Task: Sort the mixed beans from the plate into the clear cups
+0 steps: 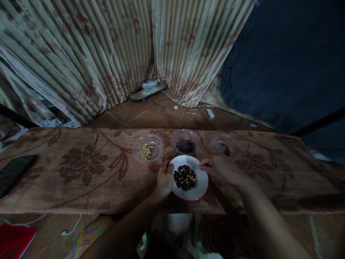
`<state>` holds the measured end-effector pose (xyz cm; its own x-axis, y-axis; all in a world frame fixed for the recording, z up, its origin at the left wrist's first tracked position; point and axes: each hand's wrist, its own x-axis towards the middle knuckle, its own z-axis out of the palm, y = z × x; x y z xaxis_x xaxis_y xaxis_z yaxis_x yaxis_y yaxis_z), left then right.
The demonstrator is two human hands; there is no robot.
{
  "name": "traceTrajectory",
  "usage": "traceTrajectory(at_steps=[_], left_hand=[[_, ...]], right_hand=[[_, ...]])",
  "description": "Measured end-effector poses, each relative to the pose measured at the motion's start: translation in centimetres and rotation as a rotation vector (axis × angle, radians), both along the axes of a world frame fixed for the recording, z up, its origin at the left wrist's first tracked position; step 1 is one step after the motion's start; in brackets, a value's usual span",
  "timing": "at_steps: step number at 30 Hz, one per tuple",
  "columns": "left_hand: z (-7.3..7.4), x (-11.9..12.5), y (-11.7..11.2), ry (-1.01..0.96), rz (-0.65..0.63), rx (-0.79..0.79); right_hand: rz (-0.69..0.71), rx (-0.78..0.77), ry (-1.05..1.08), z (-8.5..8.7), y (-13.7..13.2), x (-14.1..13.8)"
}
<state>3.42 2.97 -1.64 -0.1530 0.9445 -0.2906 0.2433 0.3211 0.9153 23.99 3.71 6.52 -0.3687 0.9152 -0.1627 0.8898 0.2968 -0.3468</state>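
Observation:
A white plate (199,185) with a red rim holds a mixed heap of beans (185,178), dark, reddish and pale yellow. My left hand (165,178) grips the plate's left edge, thumb over the rim. Above the plate's upper right side, my right hand (215,166) pinches a thin metal utensil (195,167), its tip close to the heap; its exact kind is unclear. Behind the plate stand three clear plastic bowls. The left bowl (159,153) has pale yellow beans (146,151). Dark contents, partly pixelated, lie in the middle bowl (175,135). The right bowl (237,144) contains a few reddish pieces.
A brown floral cloth (107,190) covers the narrow table. A dark phone (17,172) lies at its left end. Beyond are striped curtains (121,46), a skateboard (147,92) and white scraps on the tiled floor. A white cable (72,226) lies below, at left.

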Motion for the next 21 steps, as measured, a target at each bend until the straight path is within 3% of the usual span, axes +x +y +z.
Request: traceTrajectory(at_steps=[13,21], left_hand=[[-0.21,-0.06,0.02,-0.002,-0.030,0.048],[-0.85,-0.04,0.05,-0.008,-0.014,0.079]], right_hand=[[0.017,0.003,0.023,-0.23,0.10,0.04],[-0.045,-0.017,0.101,0.41,-0.03,0.27]])
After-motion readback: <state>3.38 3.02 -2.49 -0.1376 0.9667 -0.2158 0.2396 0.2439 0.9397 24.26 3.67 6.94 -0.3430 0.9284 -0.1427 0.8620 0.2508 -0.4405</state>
